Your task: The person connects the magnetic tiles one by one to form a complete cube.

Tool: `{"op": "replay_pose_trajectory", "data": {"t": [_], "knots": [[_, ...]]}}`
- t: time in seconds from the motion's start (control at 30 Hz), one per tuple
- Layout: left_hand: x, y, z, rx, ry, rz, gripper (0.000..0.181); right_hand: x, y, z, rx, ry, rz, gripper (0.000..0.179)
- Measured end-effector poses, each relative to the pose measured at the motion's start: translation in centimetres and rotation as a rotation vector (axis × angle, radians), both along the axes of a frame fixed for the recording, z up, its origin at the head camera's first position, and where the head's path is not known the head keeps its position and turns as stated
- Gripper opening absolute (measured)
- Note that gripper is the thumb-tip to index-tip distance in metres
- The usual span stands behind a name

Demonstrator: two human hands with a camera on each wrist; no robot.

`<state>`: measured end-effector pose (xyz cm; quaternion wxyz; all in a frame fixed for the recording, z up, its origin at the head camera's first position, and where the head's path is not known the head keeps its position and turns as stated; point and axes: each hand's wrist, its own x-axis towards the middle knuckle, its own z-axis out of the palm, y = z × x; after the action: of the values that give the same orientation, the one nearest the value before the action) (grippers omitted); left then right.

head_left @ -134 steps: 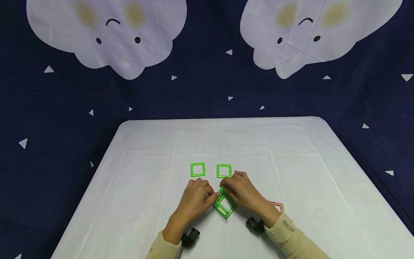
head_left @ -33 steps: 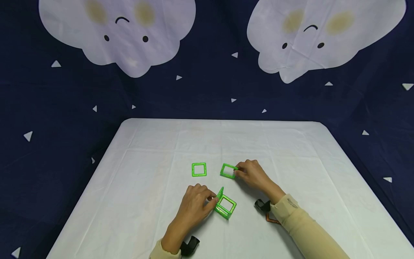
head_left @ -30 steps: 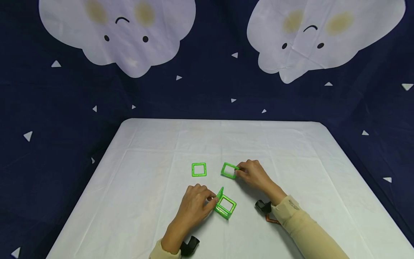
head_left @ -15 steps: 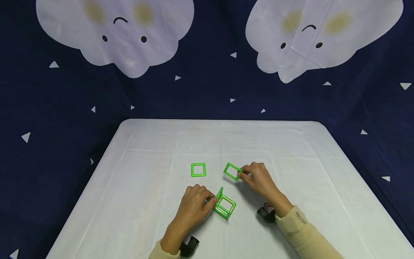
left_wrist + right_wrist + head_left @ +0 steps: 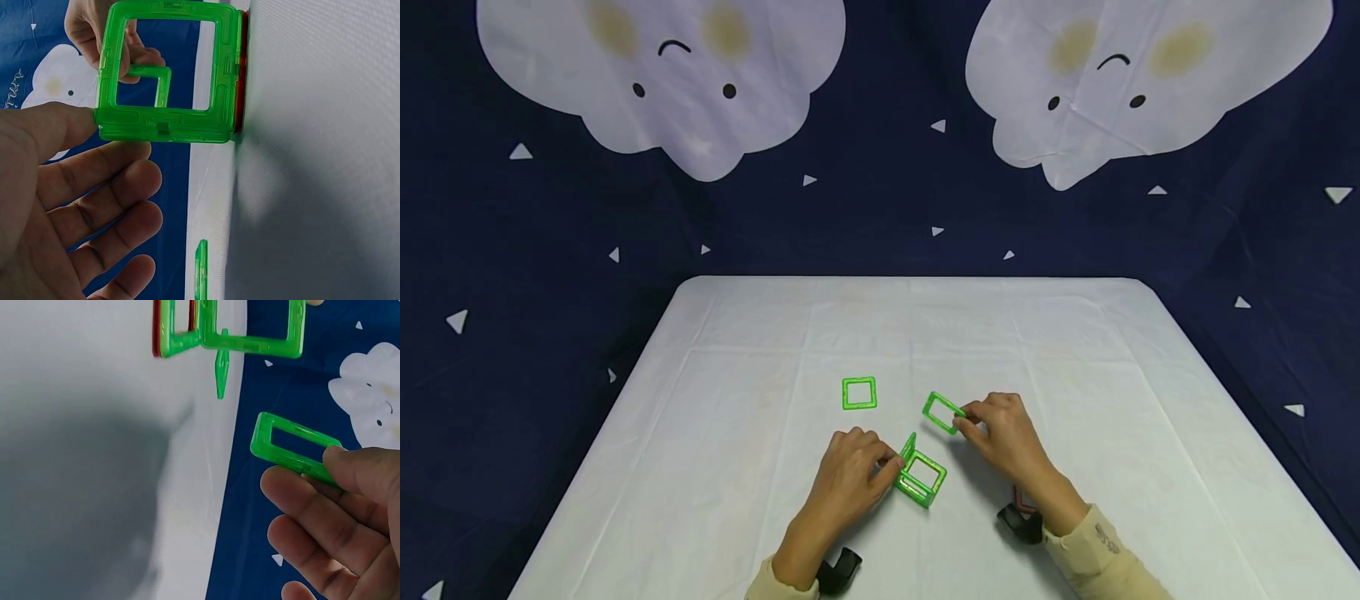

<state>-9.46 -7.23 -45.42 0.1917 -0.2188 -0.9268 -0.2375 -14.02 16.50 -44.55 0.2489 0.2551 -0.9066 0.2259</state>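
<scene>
My left hand [image 5: 850, 479] pinches a small structure of square green magnetic tiles [image 5: 915, 492], thumb at one corner of an upright tile [image 5: 109, 69]. In the left wrist view a red layer [image 5: 241, 75] shows at its base, against the white table. To the right and slightly farther back, my right hand [image 5: 1011, 437] holds a single green square magnetic tile [image 5: 928, 402] between thumb and fingers. That tile [image 5: 262, 442] is tilted, off the table and apart from the structure. Its other fingers [image 5: 312, 550] are loosely bent.
Another green square tile [image 5: 845, 393] lies flat behind the structure, to the left. An orange-red tile [image 5: 1018, 502] is partly hidden by my right wrist and its black camera [image 5: 1022, 525]. The white-covered table [image 5: 760, 392] meets a dark blue cloud-patterned backdrop [image 5: 880, 217].
My right hand left the structure, took a green tile from the back of the table, lifted it and brought it toward me and slightly right. My left hand stays at the structure.
</scene>
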Motion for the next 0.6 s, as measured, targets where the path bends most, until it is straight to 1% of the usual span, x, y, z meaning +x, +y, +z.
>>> {"op": "replay_pose_trajectory", "data": {"t": [0.27,0.43,0.6], "knots": [[0.0,0.0,0.0,0.0,-0.007,0.004,0.014,1.0,-0.2,-1.0,0.0,0.042,0.005,0.013],[0.0,0.0,0.0,0.003,-0.006,0.002,0.015,1.3,-0.3,-1.6,0.013,0.073,0.005,0.015],[0.0,0.0,0.0,-0.001,-0.014,0.003,0.015,1.5,-0.4,-2.0,0.015,0.102,0.023,0.016]]}}
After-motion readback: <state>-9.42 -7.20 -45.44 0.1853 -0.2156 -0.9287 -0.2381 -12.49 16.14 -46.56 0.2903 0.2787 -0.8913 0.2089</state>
